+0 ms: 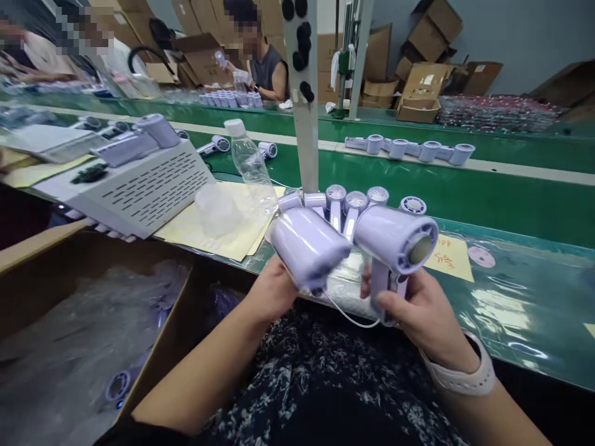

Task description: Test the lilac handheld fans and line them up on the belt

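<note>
My right hand [425, 310] is closed round the handle of a lavender handheld fan [388, 232], shaped like a small hair dryer, its round vented end turned to the right. In my left hand [274, 288] is a second lavender fan [309, 241], slightly blurred; its handle is mostly hidden. A thin white cord [348, 321] loops below the two fans. Just beyond them, several more fans [356, 201] lie on the bench with their round ends up.
A clear plastic bottle [253, 164] leans over yellow paper beside a slotted white metal box [153, 189]. At lower left stands a carton [160, 337] with plastic bags and fans. Fans [430, 150] lie along the green conveyor [520, 198]. Across it, a person [269, 71] holds a fan.
</note>
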### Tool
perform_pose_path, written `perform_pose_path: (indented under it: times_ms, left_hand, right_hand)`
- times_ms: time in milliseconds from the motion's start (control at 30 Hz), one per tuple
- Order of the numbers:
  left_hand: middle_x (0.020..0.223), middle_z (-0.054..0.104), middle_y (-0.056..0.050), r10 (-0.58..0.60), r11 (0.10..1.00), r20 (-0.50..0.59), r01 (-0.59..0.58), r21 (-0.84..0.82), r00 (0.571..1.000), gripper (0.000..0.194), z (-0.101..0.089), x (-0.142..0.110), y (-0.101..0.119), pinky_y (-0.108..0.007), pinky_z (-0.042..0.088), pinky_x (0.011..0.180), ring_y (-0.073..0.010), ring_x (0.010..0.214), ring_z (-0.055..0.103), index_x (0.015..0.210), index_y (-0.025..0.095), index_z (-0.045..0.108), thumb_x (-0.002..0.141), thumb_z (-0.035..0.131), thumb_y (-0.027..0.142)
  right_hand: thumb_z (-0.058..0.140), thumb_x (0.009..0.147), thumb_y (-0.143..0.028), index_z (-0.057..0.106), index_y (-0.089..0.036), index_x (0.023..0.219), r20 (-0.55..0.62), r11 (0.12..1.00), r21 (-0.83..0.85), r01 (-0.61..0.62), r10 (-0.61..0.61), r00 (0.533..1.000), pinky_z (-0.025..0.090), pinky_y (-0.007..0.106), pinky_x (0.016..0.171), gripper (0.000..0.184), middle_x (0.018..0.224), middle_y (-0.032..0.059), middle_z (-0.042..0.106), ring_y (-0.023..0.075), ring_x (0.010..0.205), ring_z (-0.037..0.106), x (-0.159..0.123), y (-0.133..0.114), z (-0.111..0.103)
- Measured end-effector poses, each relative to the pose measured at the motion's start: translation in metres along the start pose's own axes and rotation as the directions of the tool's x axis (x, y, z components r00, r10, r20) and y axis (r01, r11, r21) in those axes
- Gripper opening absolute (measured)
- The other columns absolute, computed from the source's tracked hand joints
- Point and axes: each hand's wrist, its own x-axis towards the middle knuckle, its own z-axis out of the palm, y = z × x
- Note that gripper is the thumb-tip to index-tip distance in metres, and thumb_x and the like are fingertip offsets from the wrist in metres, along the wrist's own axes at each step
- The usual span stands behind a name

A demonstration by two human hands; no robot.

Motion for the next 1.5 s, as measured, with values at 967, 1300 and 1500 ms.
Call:
perform_pose_path:
  times_ms: [967, 1300, 1500]
  left_hand:
    - [0.094, 0.058, 0.0, -0.085, 0.994, 0.337, 0.059, 0.088, 0.938, 0.044, 0.032, -0.021, -0.009, -0.026, 0.056, 0.064, -0.0126, 0.073, 0.064, 0.121, 0.022, 0.055, 0.084, 0.078, 0.027]
    - [0.088, 0.059, 0.003, -0.126, 0.99, 0.172, 0.112, 0.089, 0.977, 0.047, 0.022, -0.005, -0.03, -0.024, 0.055, 0.058, -0.0112, 0.067, 0.062, 0.113, 0.022, 0.052, 0.08, 0.081, 0.038]
    - [0.085, 0.058, 0.002, -0.145, 0.986, 0.319, 0.108, 0.131, 0.937, 0.04, 0.018, -0.008, -0.027, -0.024, 0.054, 0.055, -0.0107, 0.062, 0.062, 0.11, 0.021, 0.053, 0.085, 0.077, 0.042]
  right_hand:
    - [0.072, 0.094, -0.04, 0.07, -0.026, 0.118, 0.091, 0.899, 0.425, -0.103, 0.071, 0.993, 0.058, 0.032, 0.074, 0.028, 0.092, 0.0046, 0.07, 0.0187, 0.08, 0.064, -0.029, -0.016, 0.007]
    - [0.072, 0.094, -0.039, 0.072, -0.026, 0.11, 0.001, 0.892, 0.433, -0.13, 0.143, 0.99, 0.057, 0.025, 0.065, 0.021, 0.097, 0.0036, 0.07, 0.0146, 0.074, 0.065, -0.026, 0.001, 0.007]
    - [0.07, 0.096, -0.039, 0.07, -0.026, 0.115, 0.042, 0.9, 0.412, -0.14, 0.135, 0.99, 0.056, 0.023, 0.065, 0.023, 0.096, 0.0025, 0.068, 0.0136, 0.074, 0.065, -0.03, 0.0, 0.002]
